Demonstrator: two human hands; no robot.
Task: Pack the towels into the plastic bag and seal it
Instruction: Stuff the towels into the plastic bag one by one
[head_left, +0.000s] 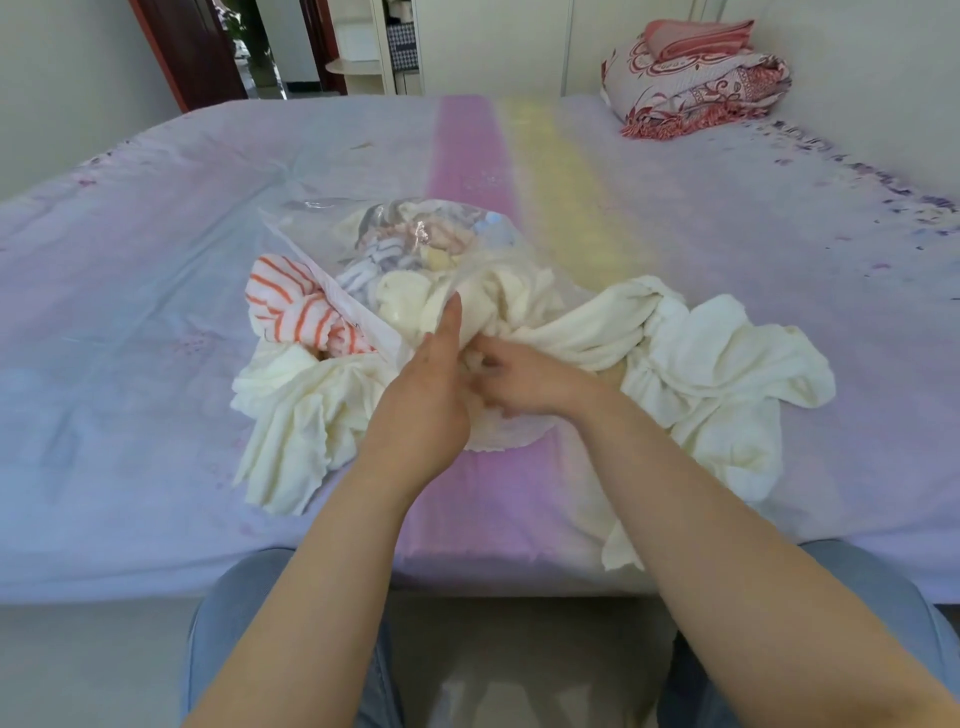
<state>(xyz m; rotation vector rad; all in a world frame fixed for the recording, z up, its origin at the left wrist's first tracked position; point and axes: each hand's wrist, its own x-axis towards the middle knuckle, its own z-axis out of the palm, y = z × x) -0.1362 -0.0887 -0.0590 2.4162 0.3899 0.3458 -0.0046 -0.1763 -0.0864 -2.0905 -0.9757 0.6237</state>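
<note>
Head view: packing step, mid-way. The bag (415, 244) lies on the bed (156, 260), centre, partly full of small towels showing through the clear plastic. Its mouth faces the person; the closed end points away toward the far side of the bed. Long axis runs roughly near-to-far, tilted a bit to the left going away, judging by the white seal strip (337, 296) running diagonally along the left rim of the mouth.

L hand (431, 395) is at the mouth, thumb straight up against the plastic. Fingers are hidden behind the palm, so how far they curl can't be told; it looks like it props the opening. R hand (514, 374) has fingers curled, gripping a bunch of the cream towel (597, 332) right at the mouth, prob. stuffing it in. Part of that towel is already inside; the rest trails off to the right across the bed in a heap.

Still outside: a striped towel (291, 306) just beside the left rim, touching the strip, and another cream towel (296, 410) spread below it, left of the L hand.

Judgement: well short of sealing. Next move calls for feeding the trailing cream length in bit by bit w/ R hand while L keeps the mouth wide, then the striped one and the left cream one. The bag already looks bulky, so contents need pushing toward the far end or the strip won't meet.

Far right corner: folded quilts (696, 78), not part of the job.
</note>
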